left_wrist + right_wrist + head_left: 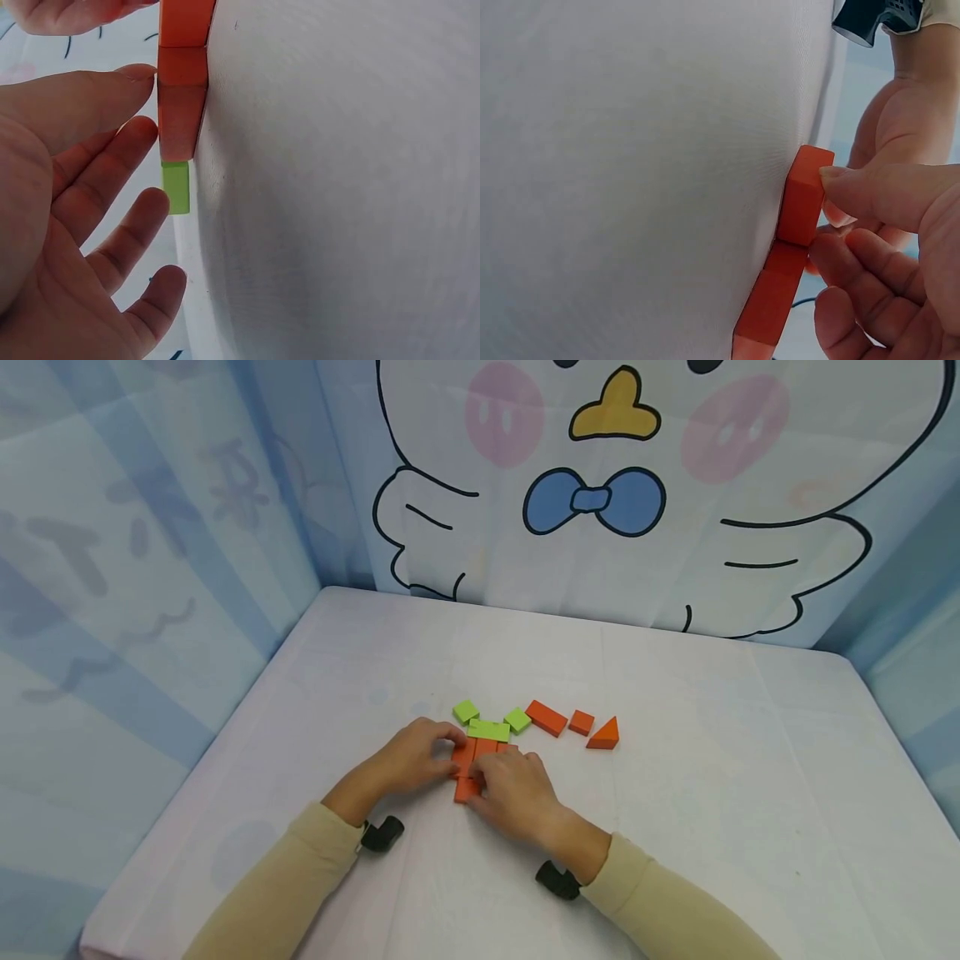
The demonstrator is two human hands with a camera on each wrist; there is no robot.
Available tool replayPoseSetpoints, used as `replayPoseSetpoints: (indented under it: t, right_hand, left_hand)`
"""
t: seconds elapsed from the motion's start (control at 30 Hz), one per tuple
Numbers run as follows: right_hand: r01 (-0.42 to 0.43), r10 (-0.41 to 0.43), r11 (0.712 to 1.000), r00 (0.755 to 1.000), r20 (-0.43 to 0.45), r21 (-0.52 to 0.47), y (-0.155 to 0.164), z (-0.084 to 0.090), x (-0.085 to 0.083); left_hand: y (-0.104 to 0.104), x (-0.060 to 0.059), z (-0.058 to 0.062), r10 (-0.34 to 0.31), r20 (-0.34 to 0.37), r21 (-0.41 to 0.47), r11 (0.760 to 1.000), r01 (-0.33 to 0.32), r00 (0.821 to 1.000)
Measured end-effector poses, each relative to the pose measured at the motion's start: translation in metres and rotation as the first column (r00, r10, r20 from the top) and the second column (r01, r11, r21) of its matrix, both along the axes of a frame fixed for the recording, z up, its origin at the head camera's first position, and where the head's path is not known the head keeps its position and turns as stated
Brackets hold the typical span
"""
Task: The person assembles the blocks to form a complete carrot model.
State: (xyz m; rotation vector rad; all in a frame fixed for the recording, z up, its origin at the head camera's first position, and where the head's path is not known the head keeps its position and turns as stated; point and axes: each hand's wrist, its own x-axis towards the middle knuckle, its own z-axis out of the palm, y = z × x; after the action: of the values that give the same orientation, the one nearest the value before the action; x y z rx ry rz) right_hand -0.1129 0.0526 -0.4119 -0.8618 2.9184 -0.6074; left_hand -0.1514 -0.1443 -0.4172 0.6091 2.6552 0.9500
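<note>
Two hands at an orange block cluster

Twelve o'clock is the head view's far side. The orange block cluster (462,760) lies at mid-table (712,793), partly hidden by the fingers. An orange end block (464,791) adjoins it at 7 o'clock.

The left hand (412,756) is at 9 o'clock, fingers spread apart, its thumb tip touching the cluster's side. The right hand (519,793) is at 4 o'clock, its thumb against the end block, its fingers bent; whether it pinches that block, I cannot tell.

A light-green bar (491,732) sits at 12 o'clock, with a left green cube (466,712) at its 10 and a right green cube (517,720) at its 2. Towards the cluster's 2 to 3 o'clock run an orange rectangular block (546,718), orange cube (581,722) and orange triangular block (605,735).
</note>
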Motion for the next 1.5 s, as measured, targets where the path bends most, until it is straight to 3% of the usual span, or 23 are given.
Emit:
replayPoseSetpoints:
  t: [0.47, 0.6, 0.77, 1.03, 1.5]
  right_hand:
    - [-0.015, 0.015, 1.000, 1.000, -0.013, 0.000, 0.001, 0.000, 0.000]
    - [0.004, -0.003, 1.000, 0.999, 0.051, -0.019, 0.008, 0.003, -0.005]
    - [0.082, -0.085, 0.996, 0.987, 0.134, 0.029, 0.029, 0.007, -0.015]
    - [0.102, -0.112, 0.993, 0.980, 0.165, 0.064, 0.057, 0.008, -0.020]
    - [0.102, -0.106, 0.994, 0.979, 0.174, 0.029, 0.054, 0.002, -0.022]
  left_hand:
    - [0.001, 0.001, 0.000, 0.026, 0.012, -0.014, 1.000, -0.026, 1.000]
    - [0.002, 0.001, 0.000, 0.032, 0.017, -0.013, 0.999, -0.032, 0.999]
    - [0.003, 0.001, 0.000, 0.047, 0.033, -0.027, 0.999, -0.046, 0.998]
    - [0.003, 0.000, 0.000, 0.052, 0.039, -0.036, 0.998, -0.050, 0.998]
    - [0.002, 0.000, -0.002, 0.038, 0.041, -0.022, 0.999, -0.037, 0.998]
